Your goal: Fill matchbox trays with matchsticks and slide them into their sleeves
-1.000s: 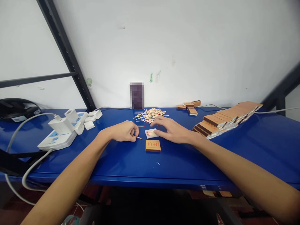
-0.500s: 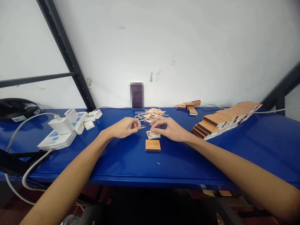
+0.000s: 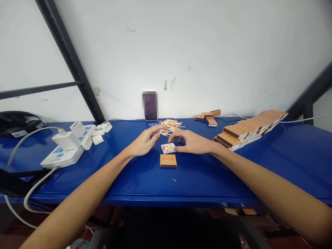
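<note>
My left hand [image 3: 143,142] reaches to the near left edge of a pile of loose red-tipped matches [image 3: 170,126]. Its fingers are stretched out, with the thumb apart. A small white matchbox tray [image 3: 164,152] with some matches in it lies in front of the pile. My right hand [image 3: 194,142] is at the tray's right side, its thumb at the right edge and its curled fingers above the far edge, apart from the thumb. Just nearer than the tray lies an orange-brown matchbox cover [image 3: 168,160] with red print.
Stacked matchboxes [image 3: 246,128] lean in rows at the right, and several more matchboxes [image 3: 207,116] lie by the wall. A phone-like device [image 3: 150,112] stands against the wall. At the left are a power strip [image 3: 62,155] and white adapters [image 3: 98,139]. One splinter [image 3: 174,180] lies near the front.
My left hand has moved to the pile and spread its fingers; the matches it pinched no longer show there. My right thumb and fingers have parted and drawn back from over the tray.
</note>
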Available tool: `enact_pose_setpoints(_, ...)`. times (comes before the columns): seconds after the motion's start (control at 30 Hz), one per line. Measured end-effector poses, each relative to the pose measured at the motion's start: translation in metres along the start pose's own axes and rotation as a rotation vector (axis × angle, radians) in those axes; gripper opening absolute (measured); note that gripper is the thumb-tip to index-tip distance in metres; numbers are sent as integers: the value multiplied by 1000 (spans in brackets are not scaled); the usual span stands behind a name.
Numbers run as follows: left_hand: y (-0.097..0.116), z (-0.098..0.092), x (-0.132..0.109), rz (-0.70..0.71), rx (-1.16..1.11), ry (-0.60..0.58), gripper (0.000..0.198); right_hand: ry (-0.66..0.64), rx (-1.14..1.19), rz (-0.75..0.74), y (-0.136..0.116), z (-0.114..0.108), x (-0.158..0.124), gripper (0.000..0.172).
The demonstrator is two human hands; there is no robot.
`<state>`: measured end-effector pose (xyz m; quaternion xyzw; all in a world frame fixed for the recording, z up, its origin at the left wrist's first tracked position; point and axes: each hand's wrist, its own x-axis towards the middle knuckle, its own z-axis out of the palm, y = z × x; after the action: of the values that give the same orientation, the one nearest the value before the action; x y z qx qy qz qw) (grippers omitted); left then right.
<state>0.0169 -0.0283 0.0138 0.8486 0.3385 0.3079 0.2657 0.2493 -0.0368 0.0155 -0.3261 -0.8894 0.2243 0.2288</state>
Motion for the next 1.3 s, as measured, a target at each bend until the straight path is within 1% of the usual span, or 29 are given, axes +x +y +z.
enact_pose_setpoints(0.07, -2, 2, 0, 8, -19, 20, 37, -18, -41, -12, -1, 0, 0, 29)
enact_pose_setpoints(0.13, -4, 4, 0, 7, -70, 16, 30, -22, -89, -5, -1, 1, 0, 29)
enact_pose_setpoints(0.23, -4, 7, 0, 24, -165, -33, 20, -18, -138, 8, 1, 2, 0, 25)
enact_pose_setpoints(0.3, -1, 8, 0, 51, -163, -54, 16, -16, -146, 5, 3, 3, 1, 21)
enact_pose_setpoints(0.4, 3, 10, 0, 74, -59, -43, 18, -3, -146, -16, 3, 4, 1, 17)
enact_pose_setpoints(0.53, 3, 11, 0, 113, 45, -7, 19, 2, -108, -16, 3, 4, 1, 19)
enact_pose_setpoints(0.7, -4, 14, 1, 83, 79, 30, 19, -65, 10, 24, 6, 0, 1, 27)
enact_pose_setpoints(0.8, -7, 14, 1, 73, 116, 7, 17, -94, 47, 23, 9, -1, 2, 25)
enact_pose_setpoints(0.93, -7, 11, -1, 70, 156, -31, 15, -93, 84, 31, 9, -1, 2, 25)
enact_pose_setpoints(1.03, -7, 9, -2, 73, 192, -45, 17, -106, 102, 49, 9, 0, 2, 26)
enact_pose_setpoints(1.2, -8, 8, -2, 84, 221, -106, 20, -116, 89, 44, 10, 0, 2, 24)
enact_pose_setpoints(1.3, -9, 8, 0, 82, 214, -98, 22, -122, 80, 48, 10, 0, 2, 23)
